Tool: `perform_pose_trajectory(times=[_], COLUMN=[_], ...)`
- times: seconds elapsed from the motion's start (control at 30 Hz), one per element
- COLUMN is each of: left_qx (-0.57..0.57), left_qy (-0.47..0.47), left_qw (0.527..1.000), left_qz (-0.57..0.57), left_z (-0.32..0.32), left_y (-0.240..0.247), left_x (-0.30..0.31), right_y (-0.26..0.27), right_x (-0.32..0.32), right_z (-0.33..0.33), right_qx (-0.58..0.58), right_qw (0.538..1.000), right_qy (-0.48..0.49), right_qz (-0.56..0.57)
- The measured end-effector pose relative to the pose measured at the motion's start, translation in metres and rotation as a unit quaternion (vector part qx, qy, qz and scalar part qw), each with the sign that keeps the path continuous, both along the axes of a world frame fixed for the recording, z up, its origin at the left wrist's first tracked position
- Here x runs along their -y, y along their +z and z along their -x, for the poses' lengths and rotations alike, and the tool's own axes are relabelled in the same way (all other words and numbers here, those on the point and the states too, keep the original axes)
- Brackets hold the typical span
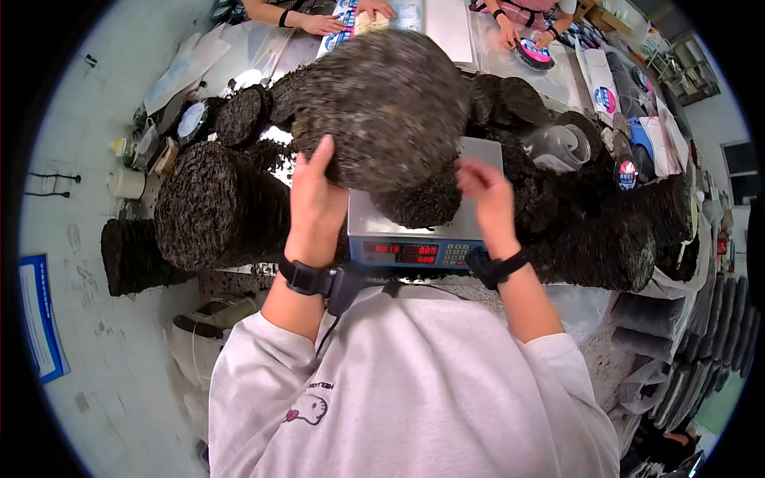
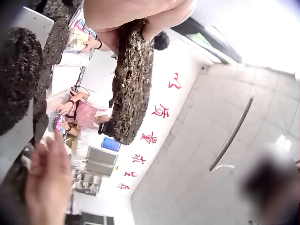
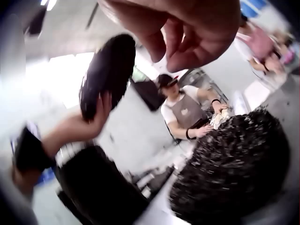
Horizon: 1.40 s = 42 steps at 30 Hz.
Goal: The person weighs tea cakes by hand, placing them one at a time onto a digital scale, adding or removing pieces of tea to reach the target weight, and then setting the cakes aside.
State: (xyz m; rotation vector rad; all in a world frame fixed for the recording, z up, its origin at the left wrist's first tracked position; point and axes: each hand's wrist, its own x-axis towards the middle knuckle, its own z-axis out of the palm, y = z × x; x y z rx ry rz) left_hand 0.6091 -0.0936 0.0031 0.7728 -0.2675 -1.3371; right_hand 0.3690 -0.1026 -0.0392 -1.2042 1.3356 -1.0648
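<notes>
A thick round dark cake of dried, seaweed-like material [image 1: 382,107] is held up over the scale, blurred in the head view. My left hand [image 1: 317,199] grips it at its lower left edge, and the left wrist view shows the cake [image 2: 133,89] edge-on between thumb and fingers. My right hand [image 1: 488,195] is off the cake, to its right; in the right wrist view the hand [image 3: 178,28] has bent fingers with nothing between them. Below, another dark cake [image 1: 422,207] lies on the metal pan of the scale [image 1: 362,219], whose red digits are lit.
Stacks of dark cakes [image 1: 211,199] stand left of the scale, and more [image 1: 613,251] lie to the right. A clear plastic jar [image 1: 562,147] is at the right. Across the table, two people handle packages, one a round pack [image 1: 534,54].
</notes>
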Motion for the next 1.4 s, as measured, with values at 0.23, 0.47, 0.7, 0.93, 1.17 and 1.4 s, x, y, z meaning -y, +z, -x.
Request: perform_pose_trajectory(times=[0.23,0.47,0.7,0.93,1.17,1.4], left_qx=[-0.053,-0.076,-0.069,-0.034,0.021,0.08], left_qy=[0.048,0.084,0.114,0.145,0.004,-0.069], left_qw=[0.997,0.993,0.99,0.983,0.998,0.983], left_qz=[0.0,-0.024,-0.055,-0.103,-0.061,-0.149], left_z=[-0.027,-0.043,-0.052,-0.038,-0.013,0.036], left_y=[0.003,-0.012,-0.015,-0.003,-0.029,-0.072], left_x=[-0.021,-0.05,-0.063,-0.055,-0.043,-0.03], right_y=[-0.08,-0.087,-0.084,-0.072,-0.007,-0.027], right_x=[0.0,0.017,0.037,0.032,0.067,0.162], right_z=[-0.08,-0.1,-0.089,-0.054,0.121,0.323], right_qx=[-0.406,-0.502,-0.406,-0.036,-0.174,-0.593], right_qw=[0.815,0.677,0.765,0.94,0.981,0.783], right_qy=[0.274,0.347,0.38,0.335,-0.032,-0.101], right_qz=[0.31,0.412,0.325,-0.049,0.075,0.162])
